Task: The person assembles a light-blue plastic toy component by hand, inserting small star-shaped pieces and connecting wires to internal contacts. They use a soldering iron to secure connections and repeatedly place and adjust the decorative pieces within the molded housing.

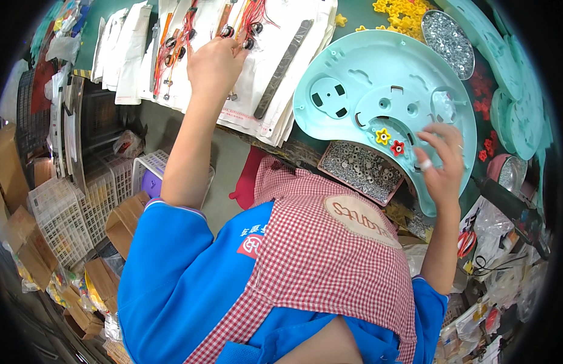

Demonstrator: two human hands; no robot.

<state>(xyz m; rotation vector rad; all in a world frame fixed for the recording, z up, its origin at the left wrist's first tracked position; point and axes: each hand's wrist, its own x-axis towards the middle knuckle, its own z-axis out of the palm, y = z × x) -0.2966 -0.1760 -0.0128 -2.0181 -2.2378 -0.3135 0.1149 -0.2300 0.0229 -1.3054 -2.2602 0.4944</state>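
At the table's far left, my left hand [216, 67] reaches over white plastic bags, its fingers bent together among small round black parts [248, 43] with red wires. What lies between the fingertips is hidden. Over the right side of an upturned turquoise plastic shell [330, 57], my right hand [442, 161] is held with fingers apart and nothing in them; one finger wears a white wrap. Inside the shell sit a yellow star piece [383, 136] and a red star piece [398, 148], side by side. More wired parts [172, 51] lie to the left.
Yellow stars [402, 15] and an oval tray of screws [448, 45] lie beyond the shell. A box of small metal parts [360, 170] sits at the near edge. Further turquoise shells [512, 115] and a black tool [512, 209] are at right; white baskets [63, 212] stand lower left.
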